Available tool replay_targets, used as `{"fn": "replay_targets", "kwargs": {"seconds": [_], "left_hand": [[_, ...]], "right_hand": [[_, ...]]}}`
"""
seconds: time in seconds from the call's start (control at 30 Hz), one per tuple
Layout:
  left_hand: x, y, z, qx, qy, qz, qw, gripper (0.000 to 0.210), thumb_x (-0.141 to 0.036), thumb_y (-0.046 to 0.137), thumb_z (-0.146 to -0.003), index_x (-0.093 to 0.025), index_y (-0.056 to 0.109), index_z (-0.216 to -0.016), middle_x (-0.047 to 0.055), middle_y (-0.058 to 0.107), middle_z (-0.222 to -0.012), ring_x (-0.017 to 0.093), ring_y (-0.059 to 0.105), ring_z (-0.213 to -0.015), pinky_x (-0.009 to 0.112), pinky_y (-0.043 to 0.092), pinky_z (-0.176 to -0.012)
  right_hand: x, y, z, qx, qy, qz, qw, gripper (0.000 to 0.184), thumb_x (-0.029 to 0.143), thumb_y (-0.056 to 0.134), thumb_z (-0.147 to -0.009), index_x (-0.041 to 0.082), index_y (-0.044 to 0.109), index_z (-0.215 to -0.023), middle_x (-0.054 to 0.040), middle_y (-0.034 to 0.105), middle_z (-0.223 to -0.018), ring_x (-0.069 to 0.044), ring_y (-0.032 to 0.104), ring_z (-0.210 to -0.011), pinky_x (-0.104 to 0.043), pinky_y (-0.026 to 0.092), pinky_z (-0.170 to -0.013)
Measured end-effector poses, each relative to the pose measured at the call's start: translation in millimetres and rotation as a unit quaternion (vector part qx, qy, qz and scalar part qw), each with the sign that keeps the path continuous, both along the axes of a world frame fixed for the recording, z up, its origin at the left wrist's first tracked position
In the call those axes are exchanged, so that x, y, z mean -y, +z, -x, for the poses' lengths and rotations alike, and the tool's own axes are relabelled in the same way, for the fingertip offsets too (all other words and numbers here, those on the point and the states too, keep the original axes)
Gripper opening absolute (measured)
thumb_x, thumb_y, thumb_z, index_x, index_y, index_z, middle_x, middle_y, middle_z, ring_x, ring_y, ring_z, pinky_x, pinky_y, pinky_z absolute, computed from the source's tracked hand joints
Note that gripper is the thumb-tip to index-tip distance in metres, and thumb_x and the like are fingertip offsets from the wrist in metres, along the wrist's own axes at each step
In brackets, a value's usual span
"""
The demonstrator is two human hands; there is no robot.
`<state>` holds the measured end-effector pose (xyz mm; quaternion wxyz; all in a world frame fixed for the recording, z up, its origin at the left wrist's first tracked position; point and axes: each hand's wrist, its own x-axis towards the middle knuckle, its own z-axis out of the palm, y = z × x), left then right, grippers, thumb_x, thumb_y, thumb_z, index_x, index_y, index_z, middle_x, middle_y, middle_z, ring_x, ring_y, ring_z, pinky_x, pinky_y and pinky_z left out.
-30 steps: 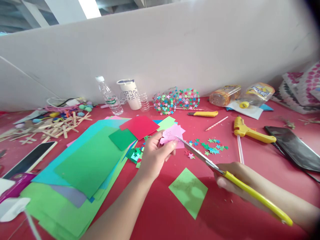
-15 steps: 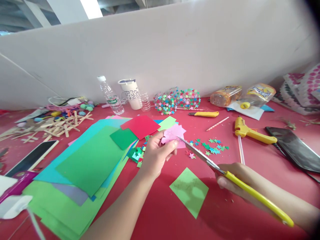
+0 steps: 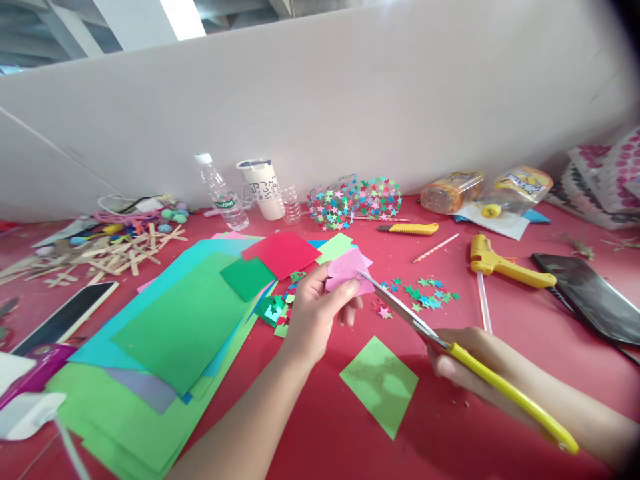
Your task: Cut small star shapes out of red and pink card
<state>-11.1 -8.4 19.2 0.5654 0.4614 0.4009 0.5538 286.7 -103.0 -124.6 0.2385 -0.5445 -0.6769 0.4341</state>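
Note:
Between the thumb and fingers of my left hand (image 3: 320, 303) is a small piece of pink paper (image 3: 345, 267) with faint drawn lines. My right hand (image 3: 467, 360) grips yellow-handled scissors (image 3: 510, 393), whose blades point left and meet the paper's right side. Below them a green paper square (image 3: 380, 387) lies flat, with a shadow across it. Small cut paper stars (image 3: 425, 293) in green, blue and pink are scattered behind the blades. Part of the right hand's fingers is hidden behind the scissor handle.
Coloured paper sheets (image 3: 180, 320) are stacked at left, near wooden sticks (image 3: 135, 250) and a phone (image 3: 65, 317). A water bottle (image 3: 225, 197), a cup (image 3: 263, 190) and star-covered bottle pieces (image 3: 355, 203) stand by the wall. A box cutter (image 3: 410, 229) and glue gun (image 3: 510, 267) lie right.
The pink paper has turned slightly in my left hand, and its outline looks different. The scissor handles have swung a little to the left; the blades stay at the paper.

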Motion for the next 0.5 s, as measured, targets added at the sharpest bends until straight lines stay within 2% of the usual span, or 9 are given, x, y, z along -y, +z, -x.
{"fn": "replay_targets", "kwargs": {"seconds": [0.1, 0.2, 0.3, 0.5], "left_hand": [[2, -3.9, -4, 0.011, -0.003, -0.001, 1.000, 0.012, -0.029, 0.070, -0.078, -0.018, 0.064, -0.077, -0.002, 0.065, -0.058, 0.008, 0.053, -0.043, 0.020, 0.040, -0.043], [3, -7.6, -6, 0.017, -0.002, 0.000, 1.000, 0.011, -0.029, 0.069, -0.080, -0.018, 0.066, -0.081, -0.002, 0.066, -0.060, 0.008, 0.054, -0.044, 0.020, 0.042, -0.044], [5, -9.5, -8, 0.016, 0.002, 0.005, 1.000, 0.012, -0.029, 0.070, -0.080, -0.018, 0.067, -0.081, -0.002, 0.066, -0.061, 0.009, 0.055, -0.045, 0.020, 0.043, -0.045], [9, -12.1, -13, 0.036, -0.004, 0.025, 0.999, 0.016, -0.032, 0.068, -0.084, -0.018, 0.065, -0.076, -0.002, 0.065, -0.059, 0.008, 0.054, -0.045, 0.020, 0.041, -0.045]], "right_hand": [[-37, 65.7, 28, 0.007, 0.009, 0.001, 1.000, 0.044, 0.063, 0.061, -0.092, 0.020, 0.068, -0.087, -0.0052, 0.071, -0.087, -0.024, 0.065, -0.078, -0.030, 0.055, -0.069], [-42, 113.1, 54, -0.004, 0.025, 0.008, 1.000, 0.063, 0.082, 0.054, -0.082, 0.020, 0.062, -0.071, -0.0022, 0.062, -0.067, -0.019, 0.057, -0.062, -0.026, 0.051, -0.054], [-38, 130.0, 68, -0.015, 0.039, 0.032, 0.999, 0.068, 0.087, 0.050, -0.079, 0.021, 0.058, -0.066, -0.0002, 0.057, -0.063, -0.016, 0.051, -0.057, -0.024, 0.048, -0.051], [-38, 132.4, 73, -0.039, 0.075, 0.101, 0.991, 0.070, 0.091, 0.036, -0.080, 0.023, 0.044, -0.068, 0.0027, 0.047, -0.065, -0.013, 0.045, -0.054, -0.022, 0.038, -0.043]]}}
